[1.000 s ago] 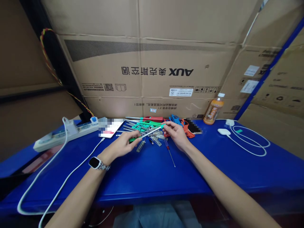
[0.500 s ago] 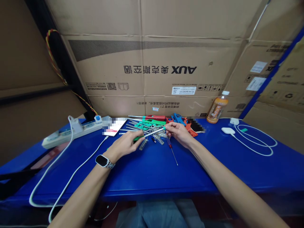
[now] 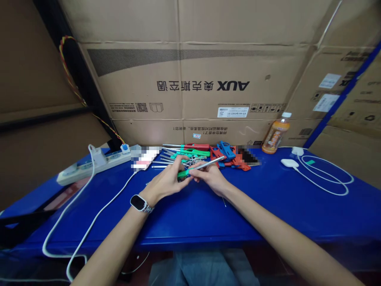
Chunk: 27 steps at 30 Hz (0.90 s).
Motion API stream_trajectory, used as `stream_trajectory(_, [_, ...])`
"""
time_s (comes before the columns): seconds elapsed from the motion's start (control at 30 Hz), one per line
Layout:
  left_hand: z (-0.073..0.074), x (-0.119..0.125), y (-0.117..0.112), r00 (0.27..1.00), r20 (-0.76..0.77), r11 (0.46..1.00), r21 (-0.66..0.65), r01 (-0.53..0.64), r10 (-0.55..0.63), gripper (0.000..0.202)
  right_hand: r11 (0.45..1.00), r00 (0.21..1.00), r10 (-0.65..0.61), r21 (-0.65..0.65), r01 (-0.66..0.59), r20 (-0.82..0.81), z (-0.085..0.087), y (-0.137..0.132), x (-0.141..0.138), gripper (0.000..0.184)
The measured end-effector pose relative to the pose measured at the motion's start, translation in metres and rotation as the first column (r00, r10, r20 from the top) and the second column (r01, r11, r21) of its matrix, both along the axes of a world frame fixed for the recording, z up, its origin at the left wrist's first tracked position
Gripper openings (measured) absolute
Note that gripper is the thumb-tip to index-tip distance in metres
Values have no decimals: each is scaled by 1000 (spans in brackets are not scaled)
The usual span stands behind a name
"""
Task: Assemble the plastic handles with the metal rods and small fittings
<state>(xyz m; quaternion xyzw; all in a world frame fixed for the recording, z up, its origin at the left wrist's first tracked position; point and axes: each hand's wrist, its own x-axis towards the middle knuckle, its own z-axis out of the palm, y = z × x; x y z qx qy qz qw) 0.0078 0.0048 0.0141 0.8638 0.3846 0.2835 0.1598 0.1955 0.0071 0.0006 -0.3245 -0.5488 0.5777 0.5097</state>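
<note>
My left hand point(image 3: 169, 174) is closed round the green handle point(image 3: 181, 174) of what looks like a long-reach lighter, its thumb and fingers pinching it. Its silver metal tube point(image 3: 212, 161) slants up to the right. My right hand point(image 3: 212, 178) pinches this piece near the green collar point(image 3: 189, 171), where tube and handle meet. Behind the hands lies a pile of silver tubes point(image 3: 160, 162) and wires. A green lighter point(image 3: 195, 152) and a red lighter point(image 3: 195, 146) lie at the back. A thin screwdriver shaft point(image 3: 225, 203) shows below my right hand; its handle is hidden.
Blue and red plastic parts point(image 3: 226, 151) are heaped right of the pile. An orange drink bottle point(image 3: 276, 134) stands against the cardboard. At left are a power strip point(image 3: 113, 161), a phone point(image 3: 145, 158) and white cables point(image 3: 102, 206). A white charger cable point(image 3: 330, 192) coils at right.
The tube, held between both hands with its green collar in my right hand, now has its collar against the green handle and its bare end pointing right. My right hand has moved left and down.
</note>
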Motion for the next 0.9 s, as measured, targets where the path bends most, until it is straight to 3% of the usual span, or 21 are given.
stream_trajectory(0.17, [-2, 2, 0, 999, -34, 1000, -11, -15, 15, 66, 996, 996, -47, 85, 40, 77, -2, -5, -9, 34])
stream_trajectory(0.53, [0, 5, -4, 985, -108, 991, 5, -136, 136, 59, 997, 994, -48, 72, 42, 97, -3, -5, -18, 40])
stream_trajectory(0.77, [4, 7, -8, 995, 103, 1000, 27, -2, -1, 36, 991, 994, -37, 132, 23, 103, 8, -5, -18, 40])
stream_trajectory(0.9, [10, 10, -3, 947, 322, 1000, 3, -13, 11, 36, 988, 992, -28, 153, 9, 122, 8, -8, -8, 42])
